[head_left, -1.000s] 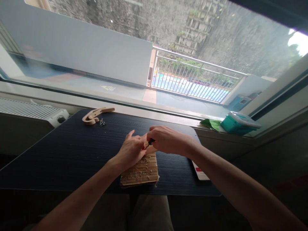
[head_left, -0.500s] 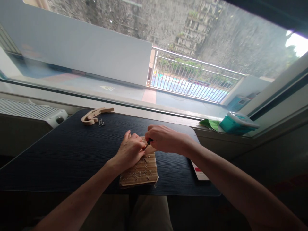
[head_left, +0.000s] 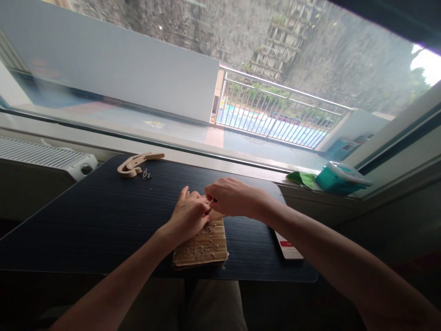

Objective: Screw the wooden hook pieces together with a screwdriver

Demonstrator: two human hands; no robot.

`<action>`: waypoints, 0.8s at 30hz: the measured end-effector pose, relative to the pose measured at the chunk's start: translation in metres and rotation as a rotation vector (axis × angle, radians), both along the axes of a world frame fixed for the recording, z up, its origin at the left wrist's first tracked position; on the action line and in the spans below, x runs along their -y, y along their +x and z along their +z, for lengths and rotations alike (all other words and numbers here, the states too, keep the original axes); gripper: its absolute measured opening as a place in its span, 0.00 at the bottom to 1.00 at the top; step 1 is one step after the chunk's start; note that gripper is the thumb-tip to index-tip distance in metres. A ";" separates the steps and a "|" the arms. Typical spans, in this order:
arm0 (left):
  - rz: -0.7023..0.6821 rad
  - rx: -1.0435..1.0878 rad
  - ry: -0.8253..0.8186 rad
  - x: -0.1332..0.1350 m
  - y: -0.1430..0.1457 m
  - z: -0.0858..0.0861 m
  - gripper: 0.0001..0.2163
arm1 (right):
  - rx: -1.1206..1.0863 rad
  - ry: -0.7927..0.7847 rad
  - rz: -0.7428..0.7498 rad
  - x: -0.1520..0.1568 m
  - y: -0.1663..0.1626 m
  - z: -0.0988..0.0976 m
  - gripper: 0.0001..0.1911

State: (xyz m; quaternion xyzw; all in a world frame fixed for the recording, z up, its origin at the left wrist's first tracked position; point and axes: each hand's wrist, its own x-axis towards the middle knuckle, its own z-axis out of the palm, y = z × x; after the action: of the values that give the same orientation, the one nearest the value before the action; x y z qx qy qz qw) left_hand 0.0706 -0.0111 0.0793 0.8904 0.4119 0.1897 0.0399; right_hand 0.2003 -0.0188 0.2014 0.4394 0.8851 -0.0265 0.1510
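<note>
A small corrugated cardboard pad [head_left: 203,250], its face pitted and strewn with little bits, lies near the table's front edge. Over its far end my left hand [head_left: 191,212] is closed on a pale wooden piece [head_left: 216,215], most of which the hands hide. My right hand [head_left: 229,196] is wrapped round a screwdriver [head_left: 215,200]; only a bit of its dark handle shows, and its tip is hidden by my left fingers. Farther back on the left lie curved wooden pieces [head_left: 129,169], with several small screws [head_left: 146,174] beside them.
The dark table [head_left: 86,220] stands against a window sill. A white card or phone with a red band [head_left: 288,244] lies under my right forearm. On the sill are a green cloth [head_left: 301,178] and a teal box with a clear lid [head_left: 341,178]. A radiator [head_left: 44,158] stands left.
My right hand has shifted slightly left and closer to my left hand, so less of the screwdriver shows. The whole view has moved a little.
</note>
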 end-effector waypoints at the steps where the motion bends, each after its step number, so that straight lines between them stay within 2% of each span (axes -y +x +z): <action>1: 0.001 0.001 0.006 0.000 0.000 0.000 0.07 | 0.001 -0.009 -0.004 0.000 -0.001 0.001 0.08; 7: -0.003 0.034 -0.027 0.000 -0.001 -0.001 0.08 | 0.030 -0.041 0.088 0.001 -0.006 0.010 0.09; 11: 0.032 0.010 -0.005 0.001 0.000 0.001 0.08 | 0.007 -0.039 0.164 0.001 -0.008 0.007 0.09; 14: 0.036 0.011 -0.007 0.001 0.000 0.001 0.08 | -0.012 -0.018 0.137 0.002 -0.006 0.002 0.10; 20: 0.043 -0.009 0.032 0.001 0.001 -0.002 0.07 | 0.032 0.019 -0.030 0.005 -0.004 0.002 0.11; 24: 0.037 -0.007 0.015 0.002 0.001 0.000 0.07 | 0.054 -0.004 0.007 0.006 -0.007 0.010 0.10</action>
State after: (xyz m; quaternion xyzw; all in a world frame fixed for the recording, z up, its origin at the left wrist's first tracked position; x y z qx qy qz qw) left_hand 0.0712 -0.0135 0.0795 0.8835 0.4271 0.1902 0.0283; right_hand 0.1929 -0.0246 0.2114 0.4365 0.8822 -0.0159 0.1758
